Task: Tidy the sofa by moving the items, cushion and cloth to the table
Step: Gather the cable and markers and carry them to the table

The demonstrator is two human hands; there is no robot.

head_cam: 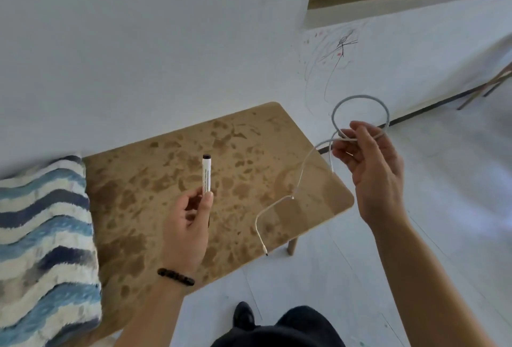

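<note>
White, dark-capped, the marker (207, 174) sits pinched in our left hand (188, 227), the looped cable (360, 113) gripped by our curled right hand (371, 163), both held at the table (138, 194), presumably for setting down.

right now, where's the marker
In the head view the marker is pinched upright in the left hand over the wooden table, between the striped cushion at left and the cable in the right hand.

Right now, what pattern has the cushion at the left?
The cushion has wavy stripes of blue, navy and white; head view.
</note>
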